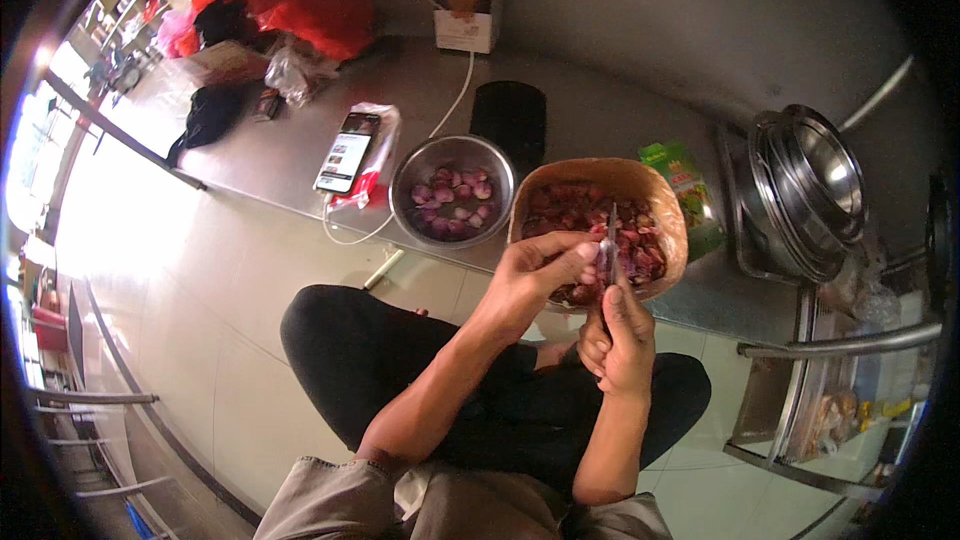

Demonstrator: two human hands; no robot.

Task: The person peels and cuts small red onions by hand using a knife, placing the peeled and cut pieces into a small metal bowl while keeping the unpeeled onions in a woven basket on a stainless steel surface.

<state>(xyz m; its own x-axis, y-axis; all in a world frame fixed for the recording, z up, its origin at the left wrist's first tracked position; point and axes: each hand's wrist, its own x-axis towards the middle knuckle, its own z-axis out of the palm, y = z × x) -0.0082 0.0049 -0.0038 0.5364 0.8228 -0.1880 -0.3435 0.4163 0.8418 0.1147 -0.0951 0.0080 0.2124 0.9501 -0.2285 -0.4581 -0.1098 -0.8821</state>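
Observation:
My left hand [544, 270] pinches a shallot [598, 249] between thumb and fingers; the grip hides much of it. In my right hand [619, 337] is a small knife [612, 229], its blade pointing away from me and touching or close beside the shallot. Both hands are over the near side of a lined, box-like container [670, 199]. Reddish shallots and loose skins [559, 204] fill its bottom. To its left stands a round steel bowl [400, 211], with several purple-pink shallots [452, 199] inside.
A phone [346, 154] on a charging cable [459, 101] lies left of the bowl. Behind stand a dark cylinder [510, 120] and a white box [465, 34]. A green packet [675, 172] and stacked steel bowls [806, 187] are at right. Red plastic bags [300, 0] lie far left.

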